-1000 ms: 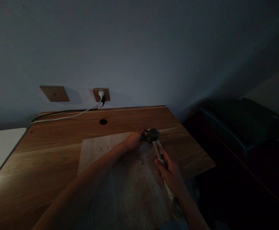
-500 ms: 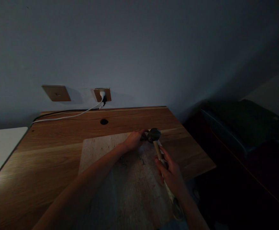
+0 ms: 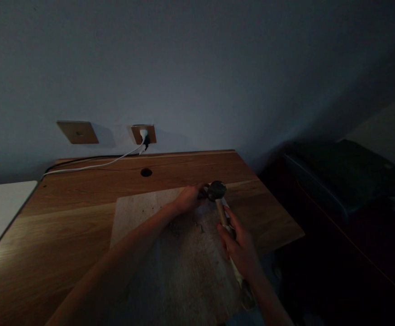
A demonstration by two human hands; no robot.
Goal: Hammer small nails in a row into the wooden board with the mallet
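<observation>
My right hand [image 3: 238, 244] is wrapped round the wooden handle of a hammer [image 3: 220, 210]. Its dark metal head [image 3: 216, 190] sits at the far edge of a pale board [image 3: 143, 213] lying on the wooden desk [image 3: 64, 217]. My left hand [image 3: 190, 198] reaches across the board and pinches something small and dark right beside the hammer head; I cannot make out what it is. A few small dark bits [image 3: 199, 226] lie on the board between my arms.
A white cable [image 3: 95, 165] runs along the back of the desk from a wall socket [image 3: 143, 133]. A round cable hole [image 3: 146, 172] is in the desk. A white surface [image 3: 0, 208] adjoins on the left. Dark furniture [image 3: 340, 176] stands on the right.
The hammer head has stayed close to my left fingertips, shifting only slightly. Both hands have kept their places.
</observation>
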